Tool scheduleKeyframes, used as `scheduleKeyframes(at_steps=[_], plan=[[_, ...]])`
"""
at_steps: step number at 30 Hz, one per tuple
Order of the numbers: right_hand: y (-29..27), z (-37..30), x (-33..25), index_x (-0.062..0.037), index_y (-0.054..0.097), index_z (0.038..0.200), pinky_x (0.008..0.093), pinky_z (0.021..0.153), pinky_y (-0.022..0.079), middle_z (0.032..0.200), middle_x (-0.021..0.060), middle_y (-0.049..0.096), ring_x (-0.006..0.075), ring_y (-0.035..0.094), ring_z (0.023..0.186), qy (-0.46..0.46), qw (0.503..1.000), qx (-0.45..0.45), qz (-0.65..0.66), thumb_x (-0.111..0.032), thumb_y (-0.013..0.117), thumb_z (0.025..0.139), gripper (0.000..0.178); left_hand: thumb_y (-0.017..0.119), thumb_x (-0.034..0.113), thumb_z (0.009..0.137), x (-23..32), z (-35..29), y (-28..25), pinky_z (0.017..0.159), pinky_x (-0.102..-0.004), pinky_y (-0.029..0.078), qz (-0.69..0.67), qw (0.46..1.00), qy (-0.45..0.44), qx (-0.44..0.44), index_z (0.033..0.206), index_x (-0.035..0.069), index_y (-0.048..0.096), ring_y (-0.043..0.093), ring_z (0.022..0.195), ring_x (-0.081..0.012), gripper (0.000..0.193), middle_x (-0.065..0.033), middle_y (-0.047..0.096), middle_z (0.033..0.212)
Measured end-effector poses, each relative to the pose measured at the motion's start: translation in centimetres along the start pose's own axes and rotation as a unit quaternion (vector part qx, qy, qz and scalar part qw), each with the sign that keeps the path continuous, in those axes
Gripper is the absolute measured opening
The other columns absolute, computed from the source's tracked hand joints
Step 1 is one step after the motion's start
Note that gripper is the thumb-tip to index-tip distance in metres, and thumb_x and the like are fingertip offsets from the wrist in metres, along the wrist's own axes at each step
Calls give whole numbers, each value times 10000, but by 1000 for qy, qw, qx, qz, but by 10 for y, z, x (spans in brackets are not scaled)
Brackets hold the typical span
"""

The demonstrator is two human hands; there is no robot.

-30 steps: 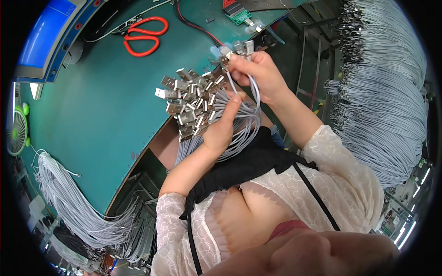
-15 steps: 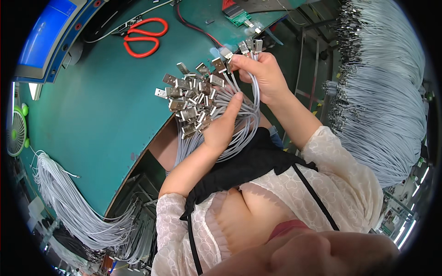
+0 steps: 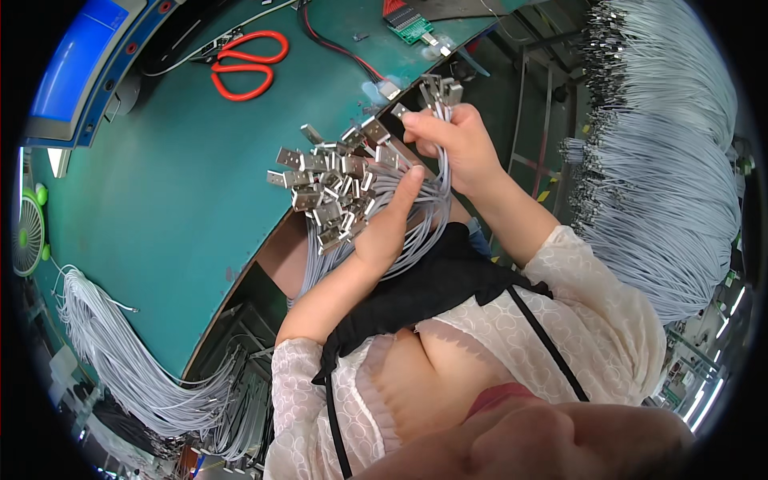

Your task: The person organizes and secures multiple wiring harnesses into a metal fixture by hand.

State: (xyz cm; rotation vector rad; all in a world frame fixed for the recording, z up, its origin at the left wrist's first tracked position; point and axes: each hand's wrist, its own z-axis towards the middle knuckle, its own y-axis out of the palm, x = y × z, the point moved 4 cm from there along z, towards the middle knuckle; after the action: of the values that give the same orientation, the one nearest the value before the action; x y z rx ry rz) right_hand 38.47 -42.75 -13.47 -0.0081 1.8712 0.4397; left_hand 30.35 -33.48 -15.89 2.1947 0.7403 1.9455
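A thick bundle of grey USB cables (image 3: pixel 412 220) lies across my left hand (image 3: pixel 384 228), which is closed round it. Their metal plugs (image 3: pixel 324 180) fan out over the bench edge. Beside them, my right hand (image 3: pixel 464 148) pinches one USB plug (image 3: pixel 402 113) between thumb and fingers. Several more cables run through that same hand, their plugs (image 3: pixel 440 90) sticking up above it. Just beyond the pinched plug, a metal connector (image 3: pixel 389 90) on a red and black lead rests at the bench edge, apart from it.
Red-handled scissors (image 3: pixel 250 66) and a green circuit board (image 3: pixel 412 30) lie on the green bench (image 3: pixel 184 192). A blue-screened device (image 3: pixel 76 64) stands far left, above a small green fan (image 3: pixel 30 232). Cable bundles hang at the left (image 3: pixel 128 344) and right (image 3: pixel 664 160).
My right hand has drawn back toward me, taking its plug away from the connector at the bench edge. My left hand keeps its hold and has barely moved.
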Motion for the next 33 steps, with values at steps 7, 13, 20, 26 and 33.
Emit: scheduleKeyframes(at_steps=[7, 13, 20, 26, 33], plan=[[-1, 10, 3, 5, 564, 655, 203, 429, 270, 499, -11, 442, 61, 343, 430, 10, 999, 9, 36, -156, 605, 759, 196, 571, 149, 815, 4, 4, -2, 732, -223, 407, -5, 1000, 16, -10, 943, 31, 549, 510, 820, -94, 175, -28, 568, 879], [15, 8, -2, 9, 564, 658, 200, 432, 292, 509, -6, 456, 58, 379, 443, 46, 999, -22, 6, -153, 601, 762, 196, 567, 153, 814, 2, 6, 2, 720, -221, 413, 5, 999, -25, -34, 952, 28, 549, 525, 808, -99, 188, -29, 574, 876], [1, 1, 4, 8, 574, 658, 190, 427, 292, 529, -1, 487, 46, 392, 452, 54, 997, -38, 27, -152, 610, 751, 188, 567, 160, 813, -4, 3, -4, 698, -214, 419, 68, 997, -19, -45, 942, 24, 547, 535, 779, -92, 189, -16, 577, 864], [-6, 8, 2, -3, 579, 659, 188, 431, 296, 546, 6, 504, 46, 397, 457, 31, 999, -2, 12, -160, 615, 744, 182, 591, 93, 785, -2, 4, -3, 688, -214, 417, -14, 1000, 3, -7, 960, 18, 524, 528, 773, -92, 202, -10, 564, 831], [12, 5, -4, 22, 598, 684, 186, 446, 317, 531, -13, 497, 43, 415, 479, 20, 1000, -12, 4, -169, 633, 740, 202, 594, 57, 773, 1, 9, -1, 700, -222, 417, -8, 999, 31, 14, 968, 15, 517, 521, 781, -97, 213, -21, 554, 862]])
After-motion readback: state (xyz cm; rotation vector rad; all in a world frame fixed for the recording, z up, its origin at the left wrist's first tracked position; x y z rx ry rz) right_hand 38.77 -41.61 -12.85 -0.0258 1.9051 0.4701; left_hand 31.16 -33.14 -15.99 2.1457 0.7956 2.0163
